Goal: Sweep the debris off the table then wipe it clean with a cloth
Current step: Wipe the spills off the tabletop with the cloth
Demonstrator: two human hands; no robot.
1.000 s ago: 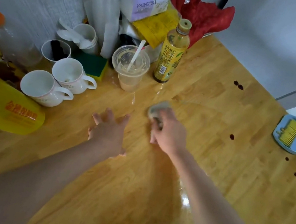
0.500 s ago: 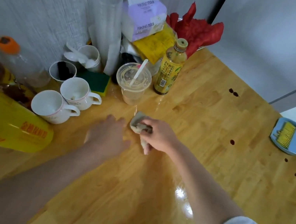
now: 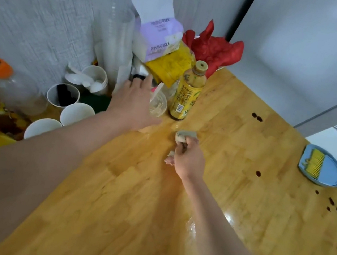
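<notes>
Right hand: the right hand [image 3: 188,160] grips a small wadded cloth [image 3: 185,136], which sticks out past the knuckles on the far side and touches the table [image 3: 128,209].
Left hand: the left hand [image 3: 132,105] is spread, fingers straight, holding nothing, over the plastic cup [image 3: 158,103].
Change: half a second ago the left hand lay near the cloth; now it has reached farther, to the cup. The cloth has shifted right.
Debris: dark specks [image 3: 257,117] lie far right, one [image 3: 258,173] at mid right and a cluster [image 3: 331,203] by the near right edge.
Counts: three white mugs [image 3: 77,113], one yellow bottle [image 3: 187,93], one dustpan [image 3: 324,167].
Around: the dustpan lies at the right edge. A tissue pack [image 3: 158,35], a red bag [image 3: 215,48] and stacked clear cups [image 3: 116,42] crowd the far corner, with the bottle just right of the plastic cup.
</notes>
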